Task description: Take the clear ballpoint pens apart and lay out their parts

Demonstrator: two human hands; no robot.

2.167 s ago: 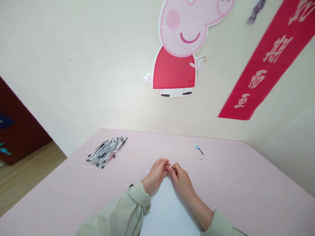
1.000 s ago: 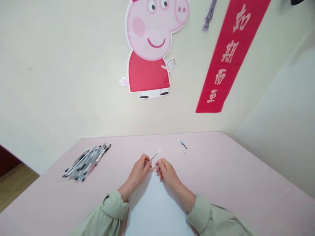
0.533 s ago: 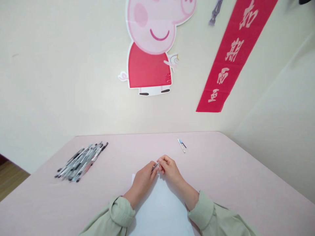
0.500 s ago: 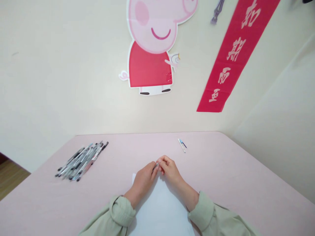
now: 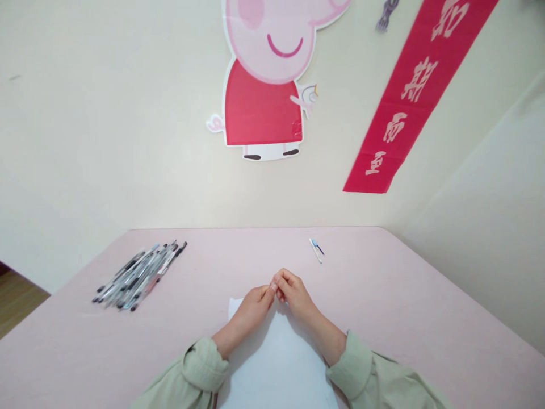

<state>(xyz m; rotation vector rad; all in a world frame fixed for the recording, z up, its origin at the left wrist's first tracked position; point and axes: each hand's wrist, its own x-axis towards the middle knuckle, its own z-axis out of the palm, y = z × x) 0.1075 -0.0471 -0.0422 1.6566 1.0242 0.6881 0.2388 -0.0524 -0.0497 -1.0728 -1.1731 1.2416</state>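
Left hand [image 5: 252,302]: lower centre of the frame, fingers curled shut, its fingertips meeting those of the other hand and pinching a small pale item [image 5: 273,287]
Right hand [image 5: 294,293]: just right of the left hand, fingers likewise curled in, tips closed on the same small pale item
Small pale item: at the point where the two sets of fingertips touch, above the far edge of the paper; almost wholly hidden, so its kind cannot be told
White sheet of paper [image 5: 276,369]: flat on the table at bottom centre, beneath both wrists and forearms
Pale green sleeves [image 5: 204,372]: cover both forearms up to the wrists
Pink tabletop [image 5: 404,318]: fills the lower half of the frame
Bundle of clear-barrelled pens with black caps [image 5: 138,270]: left of centre, lying side by side, well apart from the hands
Short blue-and-white stick [image 5: 315,250]: on the table beyond the right hand, apart from it
Cartoon pig sticker in a red dress [image 5: 266,96]: on the cream wall, upper centre
Red banner with pale characters [image 5: 409,96]: slanting across the upper right
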